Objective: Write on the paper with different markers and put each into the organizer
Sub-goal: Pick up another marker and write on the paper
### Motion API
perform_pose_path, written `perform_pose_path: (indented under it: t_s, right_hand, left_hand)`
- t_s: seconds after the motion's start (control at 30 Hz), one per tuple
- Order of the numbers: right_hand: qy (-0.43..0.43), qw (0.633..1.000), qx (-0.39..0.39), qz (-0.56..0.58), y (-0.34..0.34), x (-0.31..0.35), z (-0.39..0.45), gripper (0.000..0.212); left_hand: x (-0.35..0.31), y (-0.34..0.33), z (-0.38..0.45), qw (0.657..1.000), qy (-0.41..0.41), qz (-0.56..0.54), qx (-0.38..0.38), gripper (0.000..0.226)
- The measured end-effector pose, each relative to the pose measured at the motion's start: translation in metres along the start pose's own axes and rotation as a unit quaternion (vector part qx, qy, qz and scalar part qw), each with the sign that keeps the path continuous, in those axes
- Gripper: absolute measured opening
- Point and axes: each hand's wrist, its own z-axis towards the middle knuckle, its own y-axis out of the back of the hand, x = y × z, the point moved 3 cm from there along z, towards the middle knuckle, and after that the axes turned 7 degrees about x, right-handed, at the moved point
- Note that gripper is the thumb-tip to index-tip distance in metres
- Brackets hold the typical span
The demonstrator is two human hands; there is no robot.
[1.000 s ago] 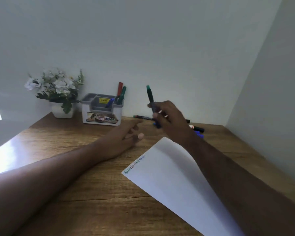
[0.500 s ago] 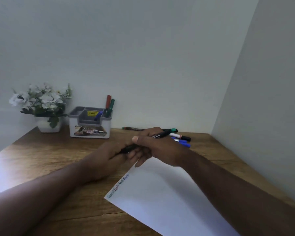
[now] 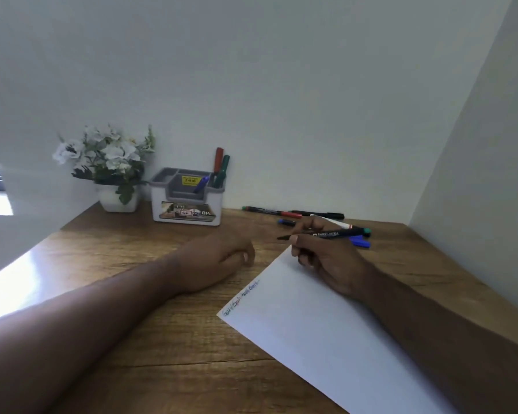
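My right hand [image 3: 329, 258] grips a black marker with a green end [image 3: 329, 234] above the far corner of the white paper [image 3: 326, 330]. Its bare tip points left. My left hand [image 3: 222, 258] rests on the wooden desk [image 3: 162, 339] left of the paper, fingers curled as around the marker's cap, which stays hidden inside them. A short line of coloured writing [image 3: 241, 297] runs along the paper's left edge. The white and grey organizer [image 3: 186, 204] stands at the back wall and holds a red marker [image 3: 218, 158], a green one [image 3: 224, 168] and a blue one [image 3: 202, 183].
Several loose markers [image 3: 271, 211] lie on the desk behind my right hand, among them a blue one [image 3: 361, 242]. A white pot of flowers [image 3: 114, 162] stands left of the organizer. Walls close the desk at the back and on the right [image 3: 476, 174].
Both hands held the marker together half a second ago. They have drawn apart: the left hand moved left onto the desk, and the marker's tip now shows bare in the right hand.
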Motion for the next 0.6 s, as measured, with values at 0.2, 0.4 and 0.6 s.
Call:
perform_pose_path:
  t_s: [0.2, 0.4, 0.6]
  right_hand:
    - [0.018, 0.998, 0.055, -0.01, -0.013, 0.012, 0.005, 0.016]
    - [-0.032, 0.992, 0.096, -0.081, -0.023, -0.007, 0.001, 0.011]
    - [-0.028, 0.988, 0.114, -0.1, -0.026, -0.01, 0.0, 0.013]
  left_hand:
    - [0.007, -0.001, 0.006, 0.998, 0.016, -0.015, 0.062, 0.044]
    - [0.014, -0.003, 0.011, 0.996, 0.009, -0.05, 0.069, 0.052]
    - [0.02, -0.002, 0.011, 0.993, -0.006, -0.079, 0.089, 0.06]
